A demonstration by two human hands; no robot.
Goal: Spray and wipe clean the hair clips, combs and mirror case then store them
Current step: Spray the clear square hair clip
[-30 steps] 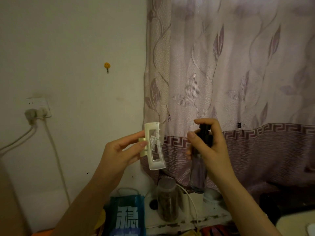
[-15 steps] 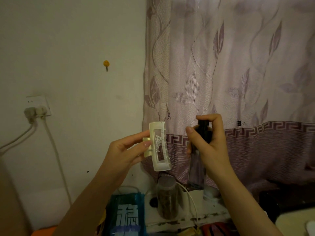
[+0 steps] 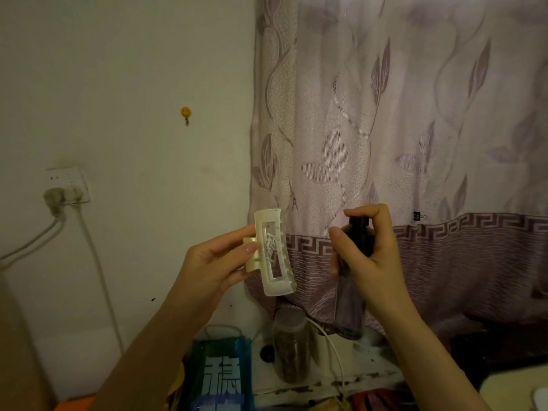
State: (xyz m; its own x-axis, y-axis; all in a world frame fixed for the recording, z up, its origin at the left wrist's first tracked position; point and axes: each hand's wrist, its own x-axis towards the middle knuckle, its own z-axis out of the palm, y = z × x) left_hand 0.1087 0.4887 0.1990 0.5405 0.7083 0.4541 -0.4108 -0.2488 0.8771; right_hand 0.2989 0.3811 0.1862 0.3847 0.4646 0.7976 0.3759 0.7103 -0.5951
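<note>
My left hand (image 3: 213, 262) pinches a cream, translucent claw hair clip (image 3: 274, 253) by its grip, holding it upright in the air in front of the curtain. A small label shows through its cut-out window. My right hand (image 3: 370, 256) grips a dark, translucent spray bottle (image 3: 350, 304) with a black pump top; the index finger curls over the top of the pump. The nozzle faces the clip, a short gap away. Combs and mirror case are not in view.
A patterned mauve curtain (image 3: 400, 129) hangs behind my hands. Below stand a jar (image 3: 289, 345), a blue bag with white characters (image 3: 219, 378) and a white cable (image 3: 335, 357) on a white ledge. A wall socket with plugs (image 3: 66, 188) is at left.
The clip has turned slightly, its lower end swinging toward the bottle. My right hand and the bottle rose a little. My view tipped slightly upward.
</note>
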